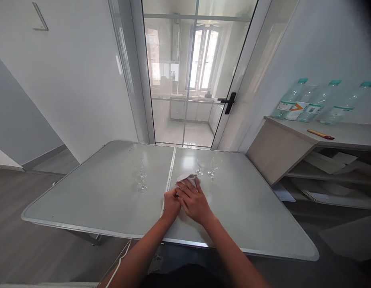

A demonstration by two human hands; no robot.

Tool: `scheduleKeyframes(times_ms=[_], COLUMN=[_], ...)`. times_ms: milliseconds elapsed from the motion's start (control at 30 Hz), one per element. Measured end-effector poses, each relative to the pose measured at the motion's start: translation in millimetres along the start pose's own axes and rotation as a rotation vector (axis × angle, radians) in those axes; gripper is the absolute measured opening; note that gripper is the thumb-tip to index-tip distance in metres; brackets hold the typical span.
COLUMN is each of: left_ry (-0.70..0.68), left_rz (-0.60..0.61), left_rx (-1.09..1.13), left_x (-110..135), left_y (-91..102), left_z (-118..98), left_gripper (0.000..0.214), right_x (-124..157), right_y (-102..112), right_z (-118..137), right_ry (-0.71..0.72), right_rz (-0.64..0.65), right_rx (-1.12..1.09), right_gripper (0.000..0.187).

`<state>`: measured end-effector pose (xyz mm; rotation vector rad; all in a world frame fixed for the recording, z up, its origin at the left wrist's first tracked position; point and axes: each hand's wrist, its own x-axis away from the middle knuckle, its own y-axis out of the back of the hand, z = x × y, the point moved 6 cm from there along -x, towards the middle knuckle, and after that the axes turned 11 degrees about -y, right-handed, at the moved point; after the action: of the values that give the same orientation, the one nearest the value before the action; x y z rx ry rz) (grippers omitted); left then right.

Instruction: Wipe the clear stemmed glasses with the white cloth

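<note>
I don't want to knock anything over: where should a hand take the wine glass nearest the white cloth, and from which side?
Probably by the stem, just above the foot. That wine glass stands upright just beyond the white cloth under the right hand, with another glass close on its right. Come from the near side, above the cloth.

- Place: home, dining area.
- Folding table [113, 200] with wine glasses [142, 178].
- Glass sliding door [191, 72] onto a kitchen with cabinets [189, 110].
- Side shelf [323, 134] with water bottles [319, 102].
</note>
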<state>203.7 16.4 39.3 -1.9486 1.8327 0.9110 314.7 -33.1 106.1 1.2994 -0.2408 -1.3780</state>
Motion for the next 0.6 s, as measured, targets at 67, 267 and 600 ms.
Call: scheduleKeyframes(times_ms=[67, 267, 600], left_ry=[-0.042, -0.208, 0.141], left_rz=[0.032, 0.183, 0.072], left_rx=[-0.014, -0.002, 0.17], left_x=[0.9, 5.7, 1.0], left_y=[-4.5, -15.1, -3.8], left_z=[-1.3, -14.5, -5.9], left_gripper=[0.032, 0.011, 0.045], right_x=[-14.1, -35.1, 12.1], right_y=[15.6, 27.8, -29.6], right_z=[-3.5, -56.6, -35.2], right_ry=[-0.012, -0.537, -0.743], right_rz=[0.021, 0.22, -0.459], right_rx=[0.026, -0.719, -1.355], right_gripper=[0.029, 0.039, 0.056])
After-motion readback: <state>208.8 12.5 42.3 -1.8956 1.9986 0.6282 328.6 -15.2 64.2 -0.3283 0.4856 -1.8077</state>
